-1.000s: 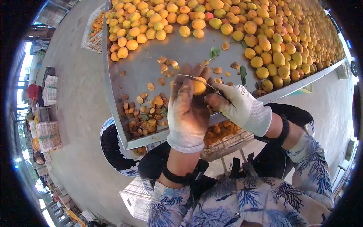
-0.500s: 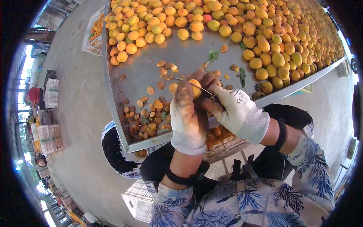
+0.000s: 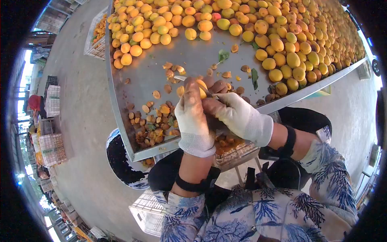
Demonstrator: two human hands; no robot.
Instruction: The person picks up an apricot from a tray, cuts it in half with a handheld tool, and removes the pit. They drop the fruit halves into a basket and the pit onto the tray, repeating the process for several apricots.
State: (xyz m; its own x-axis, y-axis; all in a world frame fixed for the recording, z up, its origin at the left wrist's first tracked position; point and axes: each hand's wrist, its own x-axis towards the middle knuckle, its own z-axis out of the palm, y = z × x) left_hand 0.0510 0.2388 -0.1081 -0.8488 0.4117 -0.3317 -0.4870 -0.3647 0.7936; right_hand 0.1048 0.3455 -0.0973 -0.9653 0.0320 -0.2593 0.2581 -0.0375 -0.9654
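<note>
My left hand [image 3: 196, 117], in a white glove with stained fingers, is closed around a yellow-orange apricot [image 3: 202, 86] above the metal tray's near edge. My right hand [image 3: 242, 117], gloved too, grips a small knife [image 3: 180, 78]. The blade lies across the apricot, its tip sticking out beyond my left fingers. The knife handle is hidden in my right fist. Beside the hands on the tray lie apricot pits [image 3: 156, 94] and torn pieces of fruit. A larger heap of pits and scraps [image 3: 153, 131] fills the near left corner.
Whole apricots [image 3: 278, 44] cover the far and right parts of the metal tray [image 3: 149, 76]. Leaves [image 3: 223, 55] lie mid-tray. Below the near edge stands a crate of fruit pieces [image 3: 234, 158]. A dark-lined tub [image 3: 125, 161] and a white crate [image 3: 147, 213] are on the floor.
The camera view has shifted slightly. My right hand has turned around the apricot, and more of the knife blade now shows past my left fingers. Both hands keep their hold.
</note>
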